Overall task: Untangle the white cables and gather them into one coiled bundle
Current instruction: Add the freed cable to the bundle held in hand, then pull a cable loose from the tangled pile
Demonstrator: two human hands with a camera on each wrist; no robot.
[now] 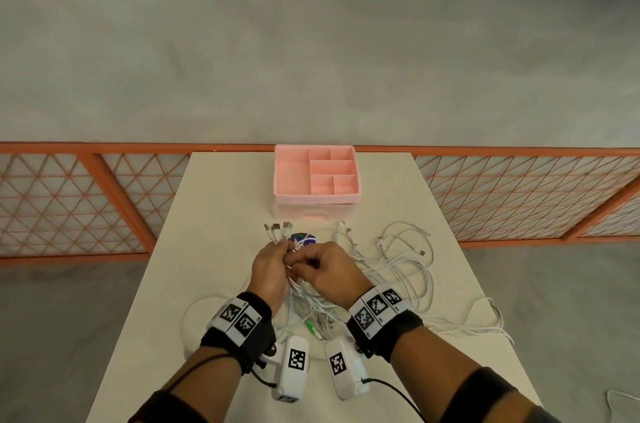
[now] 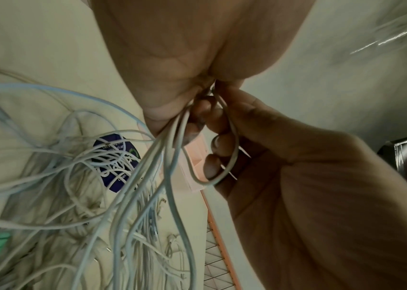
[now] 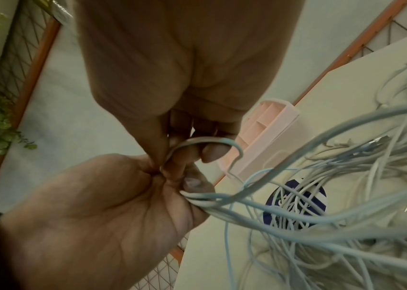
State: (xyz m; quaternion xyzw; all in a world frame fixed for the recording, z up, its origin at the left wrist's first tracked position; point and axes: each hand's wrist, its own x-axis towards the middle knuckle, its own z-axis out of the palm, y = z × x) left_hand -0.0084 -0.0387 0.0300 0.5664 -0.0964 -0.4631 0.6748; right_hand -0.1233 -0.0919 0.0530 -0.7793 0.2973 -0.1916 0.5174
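Several white cables (image 1: 398, 263) lie tangled on the table, mostly to the right of my hands. My left hand (image 1: 281, 251) grips a bunch of them close to their ends, and the USB plugs (image 1: 277, 230) stick up past its fingers. My right hand (image 1: 306, 261) is pressed against the left and pinches one cable loop (image 3: 205, 140) that bends over its fingers. In the left wrist view the gripped strands (image 2: 170, 141) hang down from both hands to the pile. The fingertips are hidden from the head view.
A pink compartment box (image 1: 317, 177) stands at the table's far edge, just beyond the plugs. A round blue label (image 1: 306, 238) lies under the cables. A green item (image 1: 311, 325) sits in the pile near my wrists. Orange mesh fencing (image 1: 86, 201) flanks the table.
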